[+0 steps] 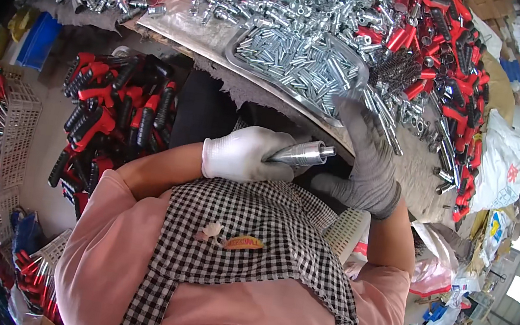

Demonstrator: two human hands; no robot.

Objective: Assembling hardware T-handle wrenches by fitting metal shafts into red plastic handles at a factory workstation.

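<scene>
At the bench [430, 156], clasped a metal cylinder [304, 155] in the left hand [251, 154]. Spread the right hand [369, 168], grip released, near the tray [246, 69]. Wore a lettered patch [243, 243].

Polished metal and matt cloth mid-frame.
The cylinder [304, 155] is smooth, glossy metal; the white glove [241, 154] and grey glove [370, 170] look like matt fabric; the apron [232, 215] is woven cloth. Upper centre, pins [291, 60] gleam, bare metal; left, the handles [105, 121] look like plastic.
</scene>
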